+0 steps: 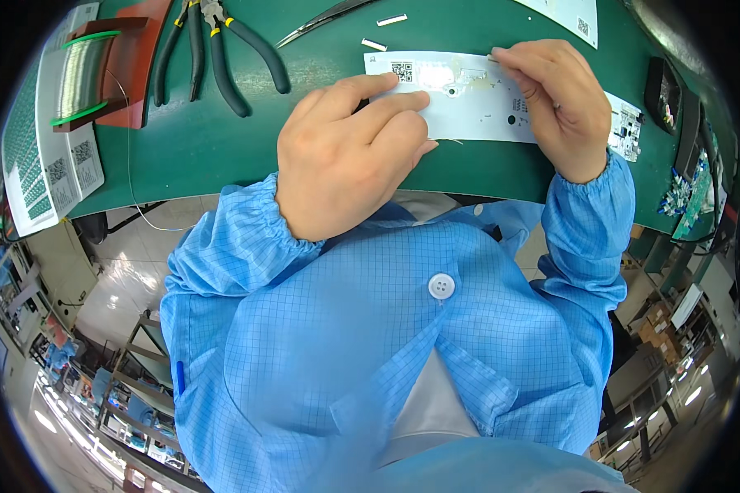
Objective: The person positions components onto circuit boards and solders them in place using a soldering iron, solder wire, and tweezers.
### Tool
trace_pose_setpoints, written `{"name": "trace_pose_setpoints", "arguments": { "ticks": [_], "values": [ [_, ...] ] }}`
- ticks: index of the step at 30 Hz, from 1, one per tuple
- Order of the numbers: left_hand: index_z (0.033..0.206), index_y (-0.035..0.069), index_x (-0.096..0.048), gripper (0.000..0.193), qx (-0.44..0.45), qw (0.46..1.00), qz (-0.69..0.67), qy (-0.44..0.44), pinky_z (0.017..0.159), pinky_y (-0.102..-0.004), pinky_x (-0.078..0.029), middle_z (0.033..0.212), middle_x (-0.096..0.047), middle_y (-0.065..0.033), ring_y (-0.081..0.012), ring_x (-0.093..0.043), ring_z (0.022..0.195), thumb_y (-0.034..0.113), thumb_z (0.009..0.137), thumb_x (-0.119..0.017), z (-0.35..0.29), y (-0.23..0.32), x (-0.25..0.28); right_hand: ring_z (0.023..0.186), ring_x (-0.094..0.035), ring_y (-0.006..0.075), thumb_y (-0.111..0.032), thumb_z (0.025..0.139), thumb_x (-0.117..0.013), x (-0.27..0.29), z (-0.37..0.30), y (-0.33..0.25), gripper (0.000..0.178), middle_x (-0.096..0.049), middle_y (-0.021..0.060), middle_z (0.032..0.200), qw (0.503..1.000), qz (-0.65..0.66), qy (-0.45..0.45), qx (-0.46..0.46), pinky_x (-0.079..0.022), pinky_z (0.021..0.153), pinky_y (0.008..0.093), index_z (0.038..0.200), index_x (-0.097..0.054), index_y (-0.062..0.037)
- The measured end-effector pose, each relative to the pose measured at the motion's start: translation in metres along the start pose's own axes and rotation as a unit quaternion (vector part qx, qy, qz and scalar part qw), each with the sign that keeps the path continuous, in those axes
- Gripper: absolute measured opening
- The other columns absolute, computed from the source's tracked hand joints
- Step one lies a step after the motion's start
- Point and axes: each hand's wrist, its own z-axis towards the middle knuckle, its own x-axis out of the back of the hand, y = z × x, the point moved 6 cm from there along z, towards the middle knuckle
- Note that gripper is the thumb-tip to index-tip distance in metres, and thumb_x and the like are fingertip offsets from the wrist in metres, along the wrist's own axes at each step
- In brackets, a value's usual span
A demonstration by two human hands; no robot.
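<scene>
A long white circuit board (469,120) with a printed square code and small contacts lies on the green work surface. My left hand (349,156) rests over its left end, index and middle fingers stretched apart, their tips on the board. The other fingers are bent and the thumb tip shows by the near edge. At the far edge of the board, my right hand (563,111) has thumb and index finger pinched together. Something tiny and pale shows at those fingertips, too small to name. Two small white strip-shaped parts (374,44) lie loose beyond the board.
Pliers with dark handles (251,57) and cutters (196,49) lie at the far left, tweezers (321,20) beside them. A solder wire spool (82,78) stands on the left, its wire trailing down. Another board (625,127) lies right, near a black box (662,94) and cables.
</scene>
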Motion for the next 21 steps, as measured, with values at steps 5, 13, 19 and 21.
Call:
{"name": "trace_pose_setpoints", "arguments": {
  "ticks": [5, 13, 19, 21],
  "values": [
    [0.068, 0.007, -0.056, 0.028, 0.001, 1.000, -0.008, 0.000, 0.072, -0.0334, -0.055, 0.101, -0.074, -0.0045, -0.0277, -0.068, 0.095, 0.016, 0.068, -0.083, 0.000, -0.001, 0.001, 0.084, -0.063, 0.0280, 0.009, 0.076, -0.068, -0.012, 0.001, -0.010, 0.027, -0.066, 0.0130, 0.093, 0.999, -0.021, -0.025, 0.030, -0.051, 0.070, 0.0342, 0.101, -0.070, -0.0007],
    [0.069, 0.007, -0.057, 0.027, 0.000, 1.000, -0.003, -0.007, 0.073, -0.0334, -0.054, 0.102, -0.074, -0.0040, -0.0273, -0.068, 0.096, 0.017, 0.069, -0.082, 0.000, -0.001, 0.001, 0.079, -0.059, 0.0253, 0.007, 0.073, -0.072, -0.013, 0.002, -0.014, 0.028, -0.062, 0.0106, 0.088, 0.999, -0.042, -0.015, 0.022, -0.048, 0.065, 0.0335, 0.100, -0.071, -0.0023],
    [0.068, 0.007, -0.056, 0.028, 0.002, 1.000, -0.002, -0.012, 0.072, -0.0331, -0.054, 0.102, -0.074, -0.0045, -0.0272, -0.067, 0.095, 0.016, 0.069, -0.082, 0.001, -0.001, 0.000, 0.079, -0.059, 0.0251, 0.002, 0.073, -0.075, -0.014, 0.002, -0.015, 0.029, -0.062, 0.0096, 0.088, 0.995, -0.084, -0.016, 0.056, -0.047, 0.067, 0.0344, 0.101, -0.071, -0.0032],
    [0.068, 0.007, -0.056, 0.028, 0.003, 1.000, -0.003, -0.012, 0.073, -0.0331, -0.054, 0.101, -0.074, -0.0047, -0.0272, -0.067, 0.095, 0.016, 0.069, -0.082, 0.001, -0.001, 0.000, 0.079, -0.059, 0.0252, 0.002, 0.073, -0.075, -0.015, 0.001, -0.016, 0.029, -0.062, 0.0094, 0.089, 0.993, -0.094, -0.018, 0.067, -0.047, 0.068, 0.0348, 0.101, -0.071, -0.0033]
  ]
}}
